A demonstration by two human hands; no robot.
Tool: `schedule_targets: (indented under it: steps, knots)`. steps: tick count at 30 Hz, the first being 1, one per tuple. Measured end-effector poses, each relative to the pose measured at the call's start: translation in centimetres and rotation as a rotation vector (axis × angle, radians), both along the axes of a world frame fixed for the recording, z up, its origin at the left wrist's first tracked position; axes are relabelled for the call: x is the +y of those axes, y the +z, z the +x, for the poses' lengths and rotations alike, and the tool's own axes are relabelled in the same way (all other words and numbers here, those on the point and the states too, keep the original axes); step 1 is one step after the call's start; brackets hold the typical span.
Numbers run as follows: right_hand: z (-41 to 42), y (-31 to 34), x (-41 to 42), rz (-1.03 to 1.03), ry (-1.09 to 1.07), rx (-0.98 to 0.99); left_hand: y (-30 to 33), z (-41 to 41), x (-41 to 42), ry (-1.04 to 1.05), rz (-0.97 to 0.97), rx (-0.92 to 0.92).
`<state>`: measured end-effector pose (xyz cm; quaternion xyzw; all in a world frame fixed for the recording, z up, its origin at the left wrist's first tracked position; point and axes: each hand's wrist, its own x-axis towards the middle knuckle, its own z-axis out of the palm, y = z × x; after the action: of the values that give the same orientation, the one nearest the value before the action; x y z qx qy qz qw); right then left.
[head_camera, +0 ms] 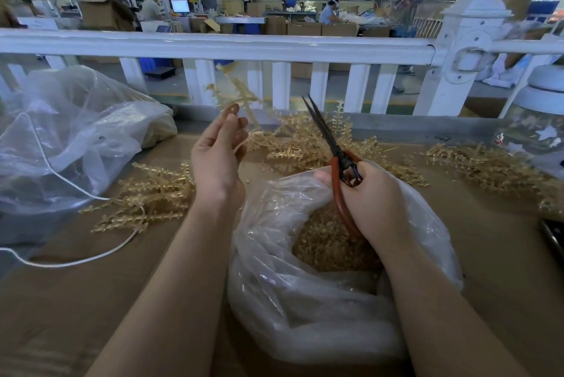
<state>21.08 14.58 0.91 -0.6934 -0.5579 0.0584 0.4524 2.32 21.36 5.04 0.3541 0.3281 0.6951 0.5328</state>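
Note:
My left hand is raised above the table and pinches a beige plastic sprue strip between thumb and fingertips; the strip sticks up and is blurred. My right hand grips the orange handles of a pair of long-bladed scissors, whose dark blades point up and away, nearly closed. Right below both hands lies an open clear plastic bag holding several small cut beige pieces.
Heaps of beige sprue strips lie at the left, in the middle and at the right of the cardboard-covered table. A large clear bag and white cord sit left. A white railing borders the far edge.

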Motion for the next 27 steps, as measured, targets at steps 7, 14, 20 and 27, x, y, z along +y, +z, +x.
schedule_targets:
  steps: [7,14,20,27]
  knots:
    - [-0.5,0.9,-0.3,0.071,0.104,0.414,-0.4,1.0,-1.3,-0.081,0.258,0.223]
    - [-0.1,1.3,-0.6,0.165,0.456,0.861,-1.7,1.6,-2.6,-0.185,0.416,0.420]
    - [0.4,1.3,-0.7,0.173,0.486,0.951,-2.1,1.4,-3.1,-0.199,0.453,0.502]
    - [1.0,0.8,-0.2,0.170,0.539,0.949,-2.5,1.4,-2.9,-0.246,0.392,0.431]
